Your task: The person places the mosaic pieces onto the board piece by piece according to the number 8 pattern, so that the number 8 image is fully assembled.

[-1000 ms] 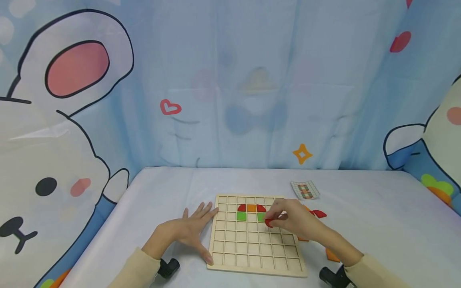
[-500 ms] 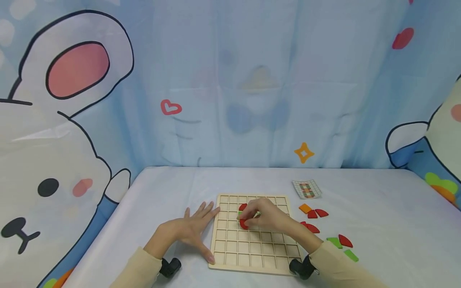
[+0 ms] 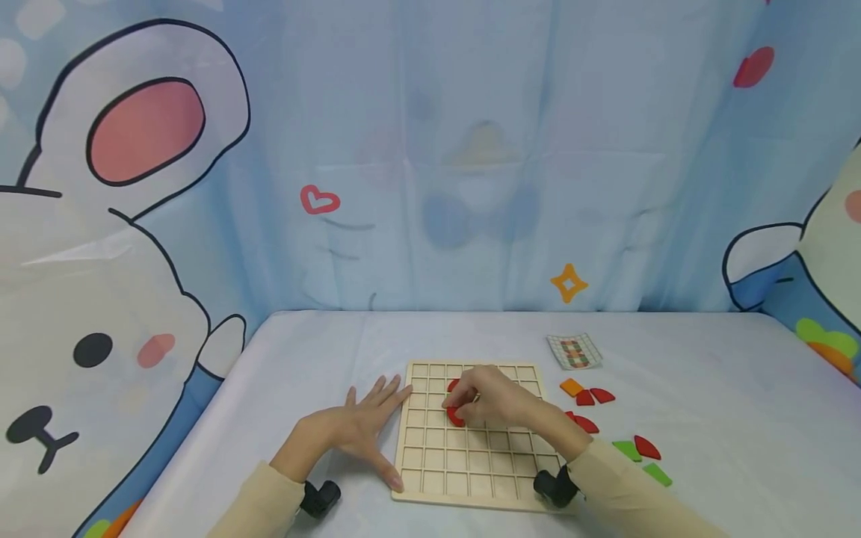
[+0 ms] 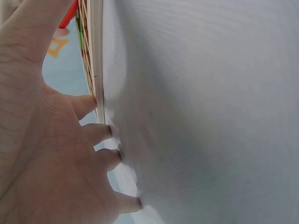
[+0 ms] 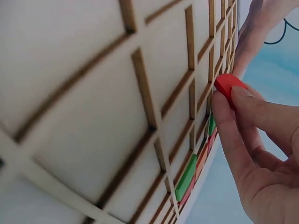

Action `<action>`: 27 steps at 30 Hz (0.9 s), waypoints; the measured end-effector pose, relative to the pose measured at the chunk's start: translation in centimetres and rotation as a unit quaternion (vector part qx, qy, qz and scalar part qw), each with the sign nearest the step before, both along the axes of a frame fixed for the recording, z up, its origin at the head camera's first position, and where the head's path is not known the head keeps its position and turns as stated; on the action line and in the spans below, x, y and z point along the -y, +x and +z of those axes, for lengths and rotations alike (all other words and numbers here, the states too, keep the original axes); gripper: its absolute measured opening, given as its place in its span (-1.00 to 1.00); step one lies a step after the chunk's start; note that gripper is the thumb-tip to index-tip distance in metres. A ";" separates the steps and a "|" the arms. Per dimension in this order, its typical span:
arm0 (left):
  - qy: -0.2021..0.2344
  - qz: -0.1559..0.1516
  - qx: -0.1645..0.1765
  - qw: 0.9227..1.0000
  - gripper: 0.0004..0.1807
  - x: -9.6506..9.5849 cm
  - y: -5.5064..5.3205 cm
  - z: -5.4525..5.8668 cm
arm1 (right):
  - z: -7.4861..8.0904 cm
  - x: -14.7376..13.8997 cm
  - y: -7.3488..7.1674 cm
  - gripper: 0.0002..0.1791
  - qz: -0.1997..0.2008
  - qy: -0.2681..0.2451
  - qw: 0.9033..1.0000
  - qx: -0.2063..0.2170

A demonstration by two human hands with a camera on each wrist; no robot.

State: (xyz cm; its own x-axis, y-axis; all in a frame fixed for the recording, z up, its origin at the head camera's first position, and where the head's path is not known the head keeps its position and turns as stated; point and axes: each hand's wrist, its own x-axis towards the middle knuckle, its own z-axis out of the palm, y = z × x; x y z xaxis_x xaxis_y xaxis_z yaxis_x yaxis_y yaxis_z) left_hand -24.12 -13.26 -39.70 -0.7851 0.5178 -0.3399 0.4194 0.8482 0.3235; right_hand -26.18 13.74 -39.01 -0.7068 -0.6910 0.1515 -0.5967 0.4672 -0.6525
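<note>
A light wooden grid board lies flat on the white-covered table. My left hand rests with fingers spread along its left side, fingertips and thumb right at the edge. Between the thumb and fingers of my right hand, a red rounded piece is pinched over a cell in the board's upper left. Set into cells of the upper rows are a green tile, an orange tile and red pieces, seen in the right wrist view. In the head view my right hand hides most of these.
Right of the board lie loose pieces: an orange square, several red quarter-rounds and green pieces. A small pattern card sits behind them. A printed blue curtain hangs along the table's back edge.
My right hand has moved left across the board with the red piece, then settled low over the cell beneath the left green tile. The left hand has stayed in place.
</note>
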 end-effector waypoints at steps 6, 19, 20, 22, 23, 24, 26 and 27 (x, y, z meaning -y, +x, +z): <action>-0.008 -0.001 0.002 1.000 0.47 -0.1 0.0 -0.1 | 0.5 0.4 -0.2 -0.80 0.029 0.040 0.999 -0.016; -0.005 0.002 0.006 1.000 0.48 -0.2 0.1 0.2 | 1.1 1.0 -0.1 -0.76 0.030 0.069 0.996 -0.037; -0.004 0.001 0.005 1.000 0.48 -0.2 0.1 0.2 | 1.1 1.0 -0.1 -0.74 0.026 0.068 0.997 -0.039; -0.004 0.000 0.002 1.000 0.48 -0.1 0.1 0.2 | 1.0 1.1 -0.1 -0.71 0.020 0.068 0.996 -0.050; -0.003 0.000 0.001 1.000 0.48 -0.1 0.1 0.2 | 1.0 1.2 -0.1 -0.69 0.018 0.070 0.996 -0.055; -0.002 -0.001 0.000 1.000 0.49 -0.1 0.1 0.2 | 1.0 1.2 -0.1 -0.68 0.015 0.071 0.996 -0.058; -0.001 -0.002 -0.001 1.000 0.49 0.0 0.1 0.1 | 0.9 1.3 -0.1 -0.68 0.009 0.076 0.995 -0.062; -0.001 -0.001 -0.001 1.000 0.49 0.0 0.1 0.1 | 0.9 1.3 -0.1 -0.69 0.007 0.078 0.995 -0.064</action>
State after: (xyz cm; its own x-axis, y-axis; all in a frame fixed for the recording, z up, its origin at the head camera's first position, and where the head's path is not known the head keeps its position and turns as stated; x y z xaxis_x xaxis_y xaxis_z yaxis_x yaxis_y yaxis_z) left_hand -24.05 -13.25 -39.57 -0.7851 0.5186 -0.3386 0.4215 0.8479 0.3215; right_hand -26.31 12.45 -38.14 -0.6784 -0.7234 0.1288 -0.6773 0.5478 -0.4911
